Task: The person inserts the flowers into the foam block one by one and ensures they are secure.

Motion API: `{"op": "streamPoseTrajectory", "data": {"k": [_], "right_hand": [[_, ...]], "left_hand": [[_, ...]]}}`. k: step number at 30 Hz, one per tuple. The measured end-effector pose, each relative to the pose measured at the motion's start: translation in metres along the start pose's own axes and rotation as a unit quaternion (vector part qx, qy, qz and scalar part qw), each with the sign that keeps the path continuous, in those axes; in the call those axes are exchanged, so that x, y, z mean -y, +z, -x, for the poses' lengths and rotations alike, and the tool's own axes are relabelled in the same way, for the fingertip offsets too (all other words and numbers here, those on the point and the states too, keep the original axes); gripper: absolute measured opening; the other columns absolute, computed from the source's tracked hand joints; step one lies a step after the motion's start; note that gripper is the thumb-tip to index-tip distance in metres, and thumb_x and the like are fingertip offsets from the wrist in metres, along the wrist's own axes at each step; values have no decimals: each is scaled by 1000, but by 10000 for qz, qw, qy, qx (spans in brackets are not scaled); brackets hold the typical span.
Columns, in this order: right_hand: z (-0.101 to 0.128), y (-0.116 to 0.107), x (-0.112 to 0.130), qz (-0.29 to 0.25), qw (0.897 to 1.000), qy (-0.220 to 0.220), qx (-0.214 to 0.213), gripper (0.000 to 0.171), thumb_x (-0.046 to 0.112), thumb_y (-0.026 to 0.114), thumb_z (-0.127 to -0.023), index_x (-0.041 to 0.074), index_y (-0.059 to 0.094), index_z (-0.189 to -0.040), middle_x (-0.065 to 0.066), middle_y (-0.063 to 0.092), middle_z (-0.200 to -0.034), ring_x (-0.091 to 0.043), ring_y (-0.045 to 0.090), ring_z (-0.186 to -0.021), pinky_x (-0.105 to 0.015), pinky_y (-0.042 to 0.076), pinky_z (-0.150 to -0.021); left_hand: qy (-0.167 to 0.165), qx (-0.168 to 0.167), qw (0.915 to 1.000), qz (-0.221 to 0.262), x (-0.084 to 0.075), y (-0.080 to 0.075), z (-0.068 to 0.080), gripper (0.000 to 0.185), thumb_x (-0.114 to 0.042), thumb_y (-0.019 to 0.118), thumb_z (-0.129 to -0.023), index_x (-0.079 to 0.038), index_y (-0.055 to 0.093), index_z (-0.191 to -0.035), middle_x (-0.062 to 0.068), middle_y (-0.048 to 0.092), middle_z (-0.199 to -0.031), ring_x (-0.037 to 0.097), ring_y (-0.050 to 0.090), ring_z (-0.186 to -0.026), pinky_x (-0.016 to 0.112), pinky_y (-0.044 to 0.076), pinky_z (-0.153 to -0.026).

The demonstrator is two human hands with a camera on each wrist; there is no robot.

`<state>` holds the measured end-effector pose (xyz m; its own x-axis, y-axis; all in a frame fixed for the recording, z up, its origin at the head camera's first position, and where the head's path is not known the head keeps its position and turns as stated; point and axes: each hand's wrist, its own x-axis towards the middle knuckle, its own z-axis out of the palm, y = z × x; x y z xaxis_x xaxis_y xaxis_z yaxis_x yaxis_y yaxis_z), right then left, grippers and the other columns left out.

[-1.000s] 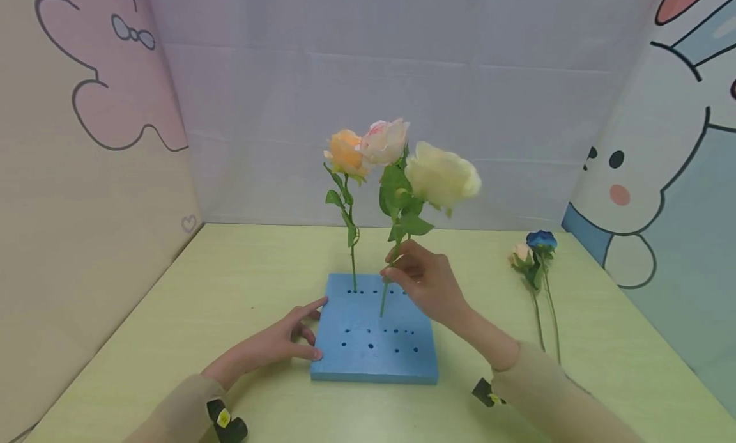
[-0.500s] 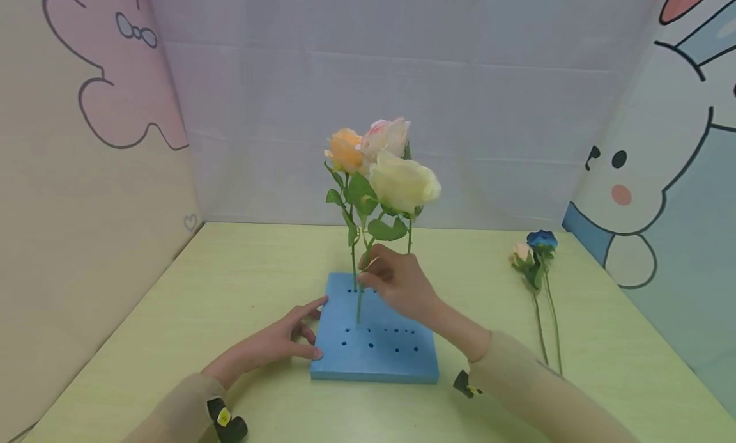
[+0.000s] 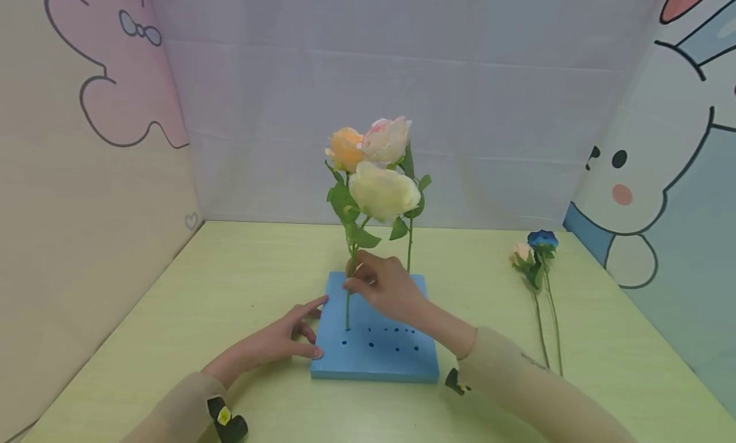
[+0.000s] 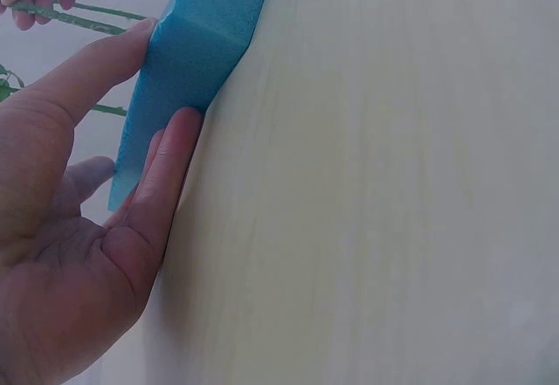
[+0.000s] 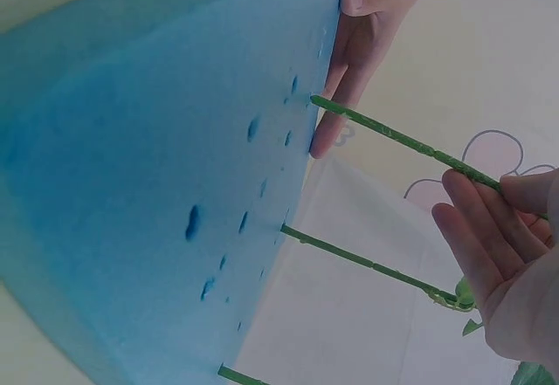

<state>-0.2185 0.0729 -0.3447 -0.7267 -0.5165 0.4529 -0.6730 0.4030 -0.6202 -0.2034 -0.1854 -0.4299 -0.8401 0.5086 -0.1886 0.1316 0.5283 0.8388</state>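
Pinching cream rose (image 3: 384, 192) over blue block (image 3: 374, 365): right hand (image 3: 386, 286) | touching block: left hand (image 3: 286, 337)

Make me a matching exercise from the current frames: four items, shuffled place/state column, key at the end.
Column 1
1. cream flower
2. blue flower
3. left hand
4. blue block

Column 2
A. touching the block's left side
B. lying on the table, beside a peach flower
C. has rows of holes in its top
D. held above the block, its stem pinched in the right hand

Pairs: 1-D, 2-B, 3-A, 4-C
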Motion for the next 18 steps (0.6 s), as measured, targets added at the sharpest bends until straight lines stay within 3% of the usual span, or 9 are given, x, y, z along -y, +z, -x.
{"op": "streamPoseTrajectory", "data": {"k": [10,18], "right_hand": [[-2,1,-3,-34,9994,-73,347,3,11,59,-97,9,60,-94,-6,78,-88,-17,76,-80,-21,51,-61],[-10,-6,-4,-49,9973,-190,706,5,14,66,-95,10,64,-92,-3,77,-88,-15,74,-80,-26,55,-72]], "left_hand": [[67,42,10000,40,0,-2,-2,94,-34,76,-86,-28,17,-159,15,34,-151,19,55,-109,36,41,-88],[105,60,9999,30,2,-2,-2,95,-34,77,-86,-28,17,-159,16,34,-151,18,56,-106,35,41,-88]]}}
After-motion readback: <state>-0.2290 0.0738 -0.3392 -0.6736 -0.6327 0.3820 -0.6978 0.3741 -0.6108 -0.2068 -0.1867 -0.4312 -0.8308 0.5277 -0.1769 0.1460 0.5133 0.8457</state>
